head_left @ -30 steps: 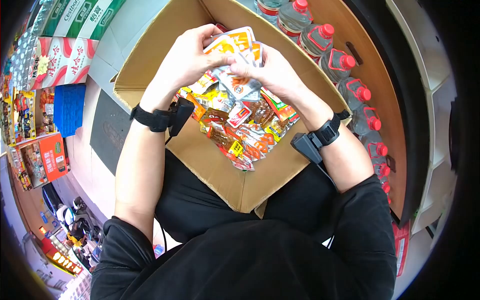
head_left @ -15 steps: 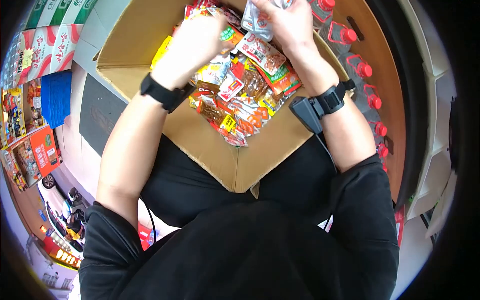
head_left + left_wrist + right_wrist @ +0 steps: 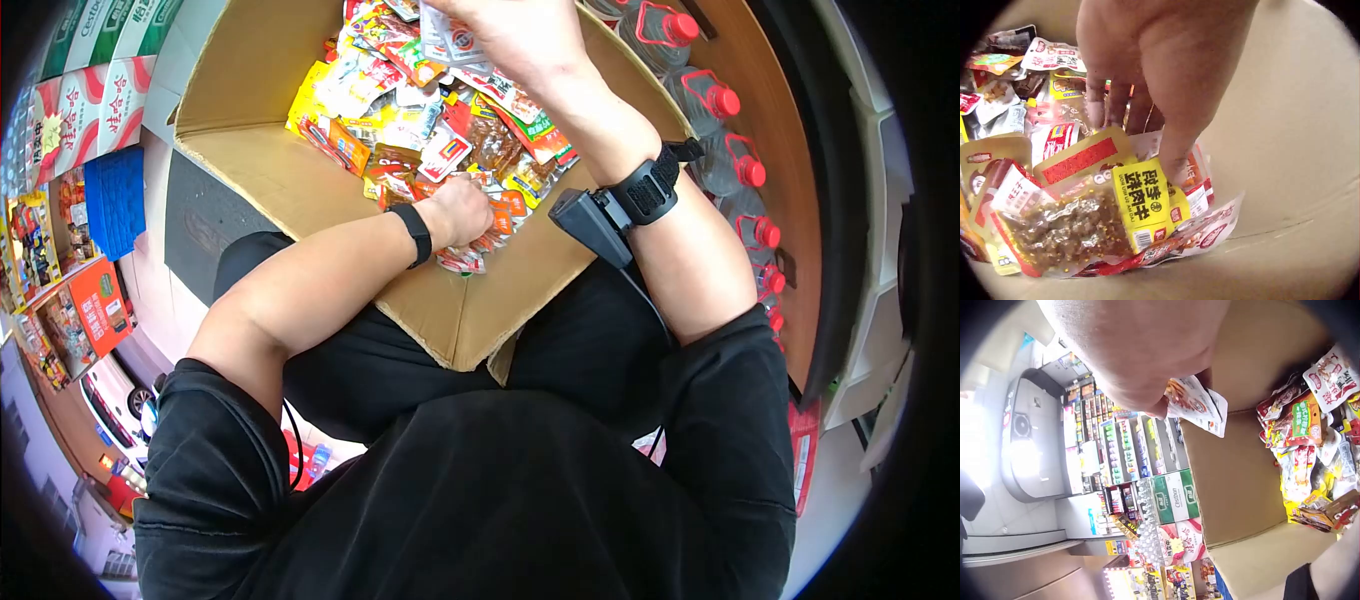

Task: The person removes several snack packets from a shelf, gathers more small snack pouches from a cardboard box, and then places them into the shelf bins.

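Note:
My right hand (image 3: pixel 530 40) grips a small bunch of white and silver snack packets (image 3: pixel 450 38) above the far side of an open cardboard box (image 3: pixel 235 175). In the right wrist view, the packets (image 3: pixel 1200 406) stick out below that hand's fingers. Low in the box's near corner, my left hand (image 3: pixel 462 210) reaches into a heap of mixed snack packets. The left wrist view shows its fingers (image 3: pixel 1116 103) pointing down, their tips hidden behind packets. Its thumb touches the packets beside a clear packet of brown food with a yellow label (image 3: pixel 1141 200).
The box stands against my legs, its walls around the heap. Large water bottles (image 3: pixel 705 95) with red caps line its right side by a wooden panel (image 3: pixel 790 220). To the left are stacked drink cartons (image 3: pixel 95 115), a blue container (image 3: pixel 115 205) and snack displays (image 3: pixel 95 310).
Both hands held the white packets together a second ago. The left hand has let go and come down to the near corner, while the right has moved farther out with the packets.

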`<state>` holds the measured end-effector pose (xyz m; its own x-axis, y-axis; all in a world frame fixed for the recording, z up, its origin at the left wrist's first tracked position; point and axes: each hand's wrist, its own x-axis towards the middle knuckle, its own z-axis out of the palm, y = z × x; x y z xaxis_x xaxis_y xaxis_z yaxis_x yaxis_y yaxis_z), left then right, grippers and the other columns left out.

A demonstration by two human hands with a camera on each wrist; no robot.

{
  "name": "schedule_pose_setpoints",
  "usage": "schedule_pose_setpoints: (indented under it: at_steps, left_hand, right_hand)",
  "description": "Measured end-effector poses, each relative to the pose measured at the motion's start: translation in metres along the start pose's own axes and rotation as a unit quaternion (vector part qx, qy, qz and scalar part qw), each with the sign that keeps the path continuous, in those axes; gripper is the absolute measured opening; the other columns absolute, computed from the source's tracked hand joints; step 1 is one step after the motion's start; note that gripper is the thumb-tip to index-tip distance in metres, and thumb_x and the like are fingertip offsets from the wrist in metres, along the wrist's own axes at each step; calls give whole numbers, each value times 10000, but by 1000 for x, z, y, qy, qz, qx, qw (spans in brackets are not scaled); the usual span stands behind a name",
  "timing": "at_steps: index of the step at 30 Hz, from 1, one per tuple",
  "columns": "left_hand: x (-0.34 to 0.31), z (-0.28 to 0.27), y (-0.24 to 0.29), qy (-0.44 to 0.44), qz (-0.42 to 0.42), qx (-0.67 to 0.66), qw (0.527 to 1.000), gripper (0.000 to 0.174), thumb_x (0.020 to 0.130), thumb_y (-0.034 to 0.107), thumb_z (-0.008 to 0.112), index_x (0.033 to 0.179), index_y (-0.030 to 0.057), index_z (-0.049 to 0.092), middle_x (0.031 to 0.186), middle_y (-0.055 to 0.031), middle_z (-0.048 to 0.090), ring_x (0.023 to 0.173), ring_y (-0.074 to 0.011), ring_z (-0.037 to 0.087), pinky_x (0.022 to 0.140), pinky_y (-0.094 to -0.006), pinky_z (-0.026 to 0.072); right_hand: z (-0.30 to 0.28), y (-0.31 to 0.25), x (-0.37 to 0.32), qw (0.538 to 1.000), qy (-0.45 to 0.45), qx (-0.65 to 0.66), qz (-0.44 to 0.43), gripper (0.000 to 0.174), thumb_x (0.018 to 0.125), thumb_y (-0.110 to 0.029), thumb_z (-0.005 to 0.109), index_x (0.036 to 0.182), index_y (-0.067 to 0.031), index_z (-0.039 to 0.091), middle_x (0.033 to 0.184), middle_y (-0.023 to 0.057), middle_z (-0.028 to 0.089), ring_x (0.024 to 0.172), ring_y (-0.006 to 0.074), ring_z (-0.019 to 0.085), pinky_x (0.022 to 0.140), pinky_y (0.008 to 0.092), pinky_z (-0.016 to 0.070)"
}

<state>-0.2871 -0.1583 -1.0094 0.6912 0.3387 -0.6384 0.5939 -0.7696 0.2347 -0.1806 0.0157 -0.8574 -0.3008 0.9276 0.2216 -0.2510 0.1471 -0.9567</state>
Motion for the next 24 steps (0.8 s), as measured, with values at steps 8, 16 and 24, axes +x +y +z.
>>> schedule_pose_setpoints:
  at_steps: [8,16,24]
  left_hand:
    - [7,-18,-12,1,7,-49,999,212,940,239,644,959,105,806,975,-126,788,913,-308,774,775,-433,616]
    - [-85,-147,-89,124,-74,-223,964,254,918,184,720,1131,45,725,885,-203,733,847,-362,727,779,-453,572]
    - [-182,-194,-146,159,-120,-545,815,375,1001,277,748,1256,8,686,1052,-14,771,886,-86,654,805,-304,558]
  right_hand:
    - [-2,-14,-6,998,-33,39,38,481,920,-77,739,1372,-1,595,1132,109,732,989,173,707,880,317,576]
    - [-22,-3,3,1000,-3,-6,14,410,954,-125,732,1327,13,632,1153,105,740,1056,181,696,924,317,563]
    - [-37,20,12,995,2,-12,100,397,846,-76,825,1211,-17,678,1057,32,751,927,104,698,865,301,571]
